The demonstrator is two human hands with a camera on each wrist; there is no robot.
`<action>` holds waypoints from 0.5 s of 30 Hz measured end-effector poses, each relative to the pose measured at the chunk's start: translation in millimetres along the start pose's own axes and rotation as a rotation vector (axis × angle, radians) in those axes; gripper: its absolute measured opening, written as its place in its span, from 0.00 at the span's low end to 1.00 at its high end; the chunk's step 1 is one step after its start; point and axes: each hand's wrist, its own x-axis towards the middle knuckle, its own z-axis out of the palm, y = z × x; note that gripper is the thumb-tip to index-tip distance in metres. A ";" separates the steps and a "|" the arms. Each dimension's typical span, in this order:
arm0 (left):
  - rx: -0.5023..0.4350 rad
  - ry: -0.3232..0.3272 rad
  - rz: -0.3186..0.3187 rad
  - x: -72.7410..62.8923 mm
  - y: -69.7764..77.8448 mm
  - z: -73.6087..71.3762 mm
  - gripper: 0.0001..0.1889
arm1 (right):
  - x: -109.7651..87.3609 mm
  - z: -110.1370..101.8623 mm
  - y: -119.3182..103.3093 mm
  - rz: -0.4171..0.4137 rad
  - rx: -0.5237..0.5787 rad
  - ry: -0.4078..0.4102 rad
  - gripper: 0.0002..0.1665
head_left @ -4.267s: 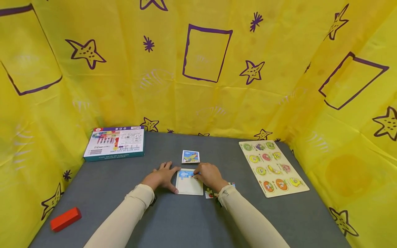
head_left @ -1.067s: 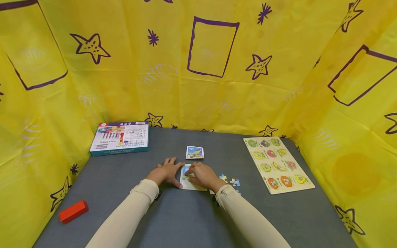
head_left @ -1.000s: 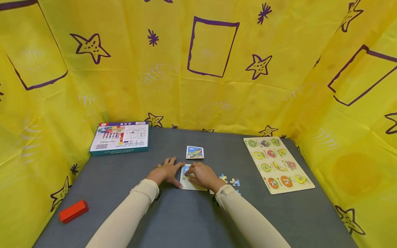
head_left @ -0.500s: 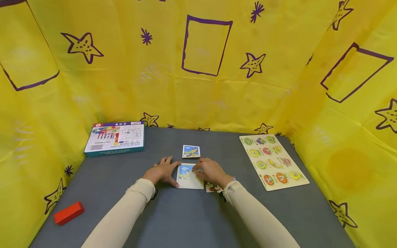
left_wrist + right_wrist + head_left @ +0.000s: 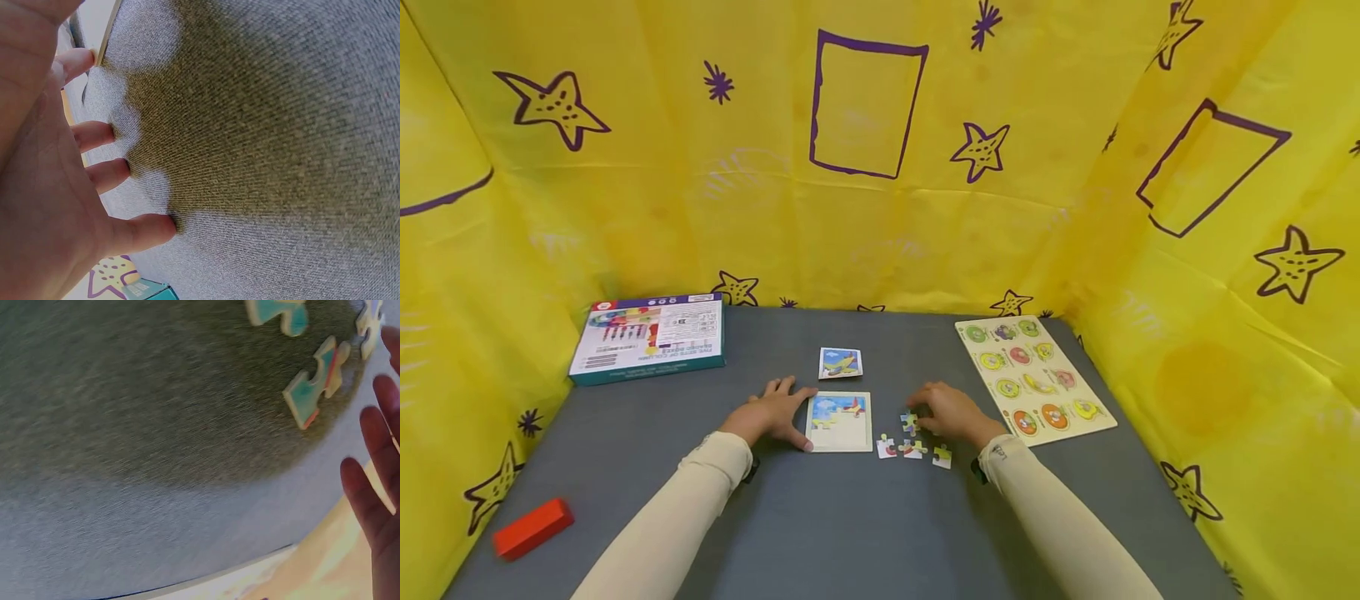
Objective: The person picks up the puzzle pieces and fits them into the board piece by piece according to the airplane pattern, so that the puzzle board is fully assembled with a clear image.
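Note:
A square puzzle tray [image 5: 852,438] lies mid-table, with joined pieces showing sky and a red part [image 5: 854,407] along its top and some yellow at left. My left hand [image 5: 771,414] rests beside it, fingers spread, thumb and index finger touching its left edge. In the left wrist view the other fingertips stand on the cloth. To the right of the tray, my right hand [image 5: 957,413] is over several loose jigsaw pieces [image 5: 913,449]. Its fingers look relaxed in the right wrist view, near one jigsaw piece [image 5: 306,392], gripping nothing visible.
Behind the tray stands a small picture card [image 5: 841,363] of a yellow plane. A fruit puzzle board [image 5: 1037,379] lies at right, a flat box [image 5: 647,340] at back left, and a red block [image 5: 533,528] at front left. Yellow cloth [image 5: 760,217] surrounds the grey table.
My right hand has moved from the tray to the loose pieces on the right. A red-patterned piece now shows at the tray's upper right. The left hand stays at the tray's edge.

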 end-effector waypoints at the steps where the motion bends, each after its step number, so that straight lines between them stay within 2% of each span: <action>1: 0.004 0.000 -0.001 -0.1 -1.1 -0.4 0.52 | -0.7 0.0 1.1 -0.010 0.008 -0.012 0.17; 7: 0.014 -0.012 -0.007 0.5 -4.1 -2.0 0.53 | -3.3 4.0 3.0 -0.078 0.017 -0.039 0.15; 15: 0.003 -0.020 -0.006 2.9 -1.7 0.4 0.52 | -6.5 9.4 3.8 -0.075 -0.020 -0.016 0.14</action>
